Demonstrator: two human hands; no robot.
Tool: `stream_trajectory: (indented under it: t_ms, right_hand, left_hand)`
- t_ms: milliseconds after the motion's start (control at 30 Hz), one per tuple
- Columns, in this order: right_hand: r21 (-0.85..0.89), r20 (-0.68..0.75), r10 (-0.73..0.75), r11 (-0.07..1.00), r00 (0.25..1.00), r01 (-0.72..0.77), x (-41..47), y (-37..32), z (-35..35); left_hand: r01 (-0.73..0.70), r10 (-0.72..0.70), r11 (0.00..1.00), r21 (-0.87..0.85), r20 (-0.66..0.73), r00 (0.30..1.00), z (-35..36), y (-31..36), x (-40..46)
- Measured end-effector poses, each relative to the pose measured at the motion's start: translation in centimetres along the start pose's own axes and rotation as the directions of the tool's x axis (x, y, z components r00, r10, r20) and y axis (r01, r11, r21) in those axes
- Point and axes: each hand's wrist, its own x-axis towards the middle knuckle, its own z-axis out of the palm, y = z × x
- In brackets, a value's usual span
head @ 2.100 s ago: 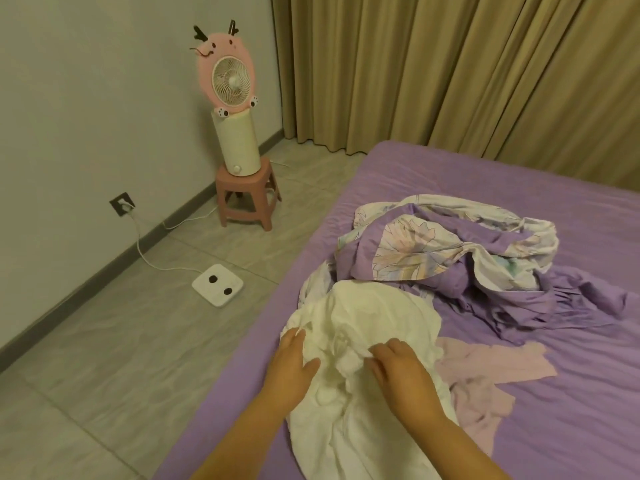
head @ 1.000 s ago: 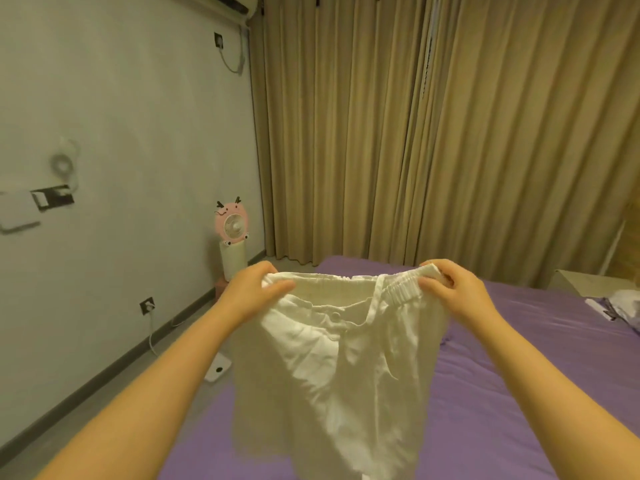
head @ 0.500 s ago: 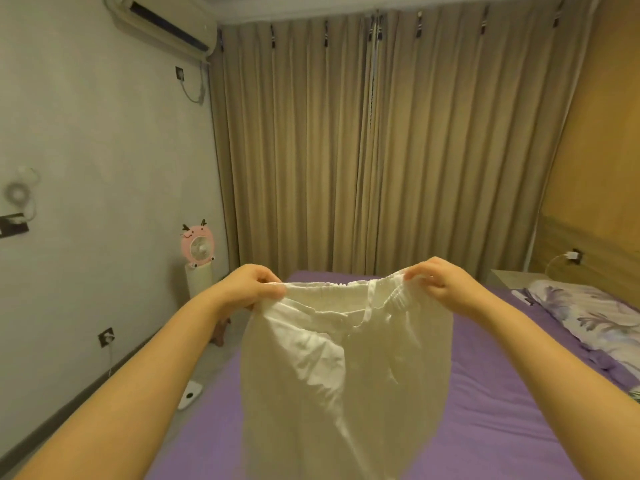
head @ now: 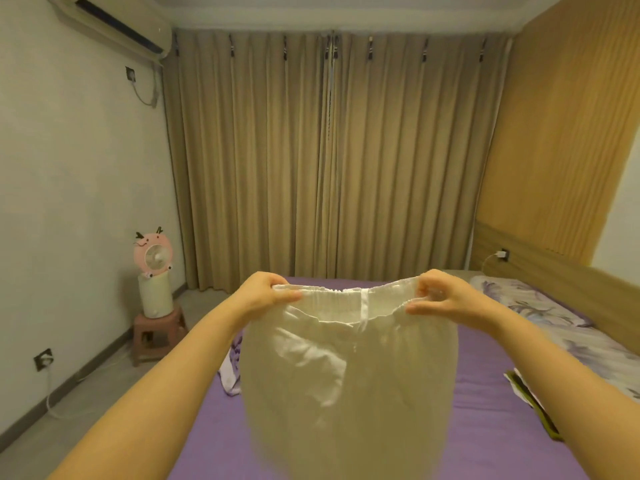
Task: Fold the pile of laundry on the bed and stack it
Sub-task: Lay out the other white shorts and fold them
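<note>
White garment [head: 349,368] hangs between left hand [head: 265,295] and right hand [head: 440,297], each pinching waistband end.

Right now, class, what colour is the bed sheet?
Plain purple bed sheet, clearest in the head view.

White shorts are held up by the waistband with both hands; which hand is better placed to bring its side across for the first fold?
Probably the right hand. It pinches its end of the shorts with free bed beneath it, while the left hand holds nearer the bed's edge. The difference is small.
</note>
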Motion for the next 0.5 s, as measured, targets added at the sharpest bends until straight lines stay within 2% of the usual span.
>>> stream_trajectory:
  t_ms: [100, 233, 433, 500]
  right_hand:
    - [0.047, -0.101, 0.025, 0.999, 0.995, -0.02, -1.6, 1.3, -1.8]
    - [0.03, -0.219, 0.02, 0.999, 0.976, -0.014, -2.9, 3.9, -3.5]
    - [0.223, -0.282, 0.072, 0.975, 0.957, -0.007, -4.4, 8.7, -6.9]
    - [0.243, -0.271, 0.079, 0.97, 0.959, -0.011, -5.0, 10.5, -8.3]
  left_hand:
    - [0.031, -0.033, 0.999, -0.013, -0.11, 0.993, 0.7, 0.2, 0.8]
    - [0.044, -0.05, 0.993, -0.112, -0.048, 0.998, 2.3, 1.2, 1.5]
    - [-0.149, 0.15, 0.988, 0.03, -0.062, 0.987, 7.9, 4.8, 2.6]
    - [-0.193, 0.194, 0.981, 0.02, -0.03, 0.981, 9.9, 6.0, 2.8]
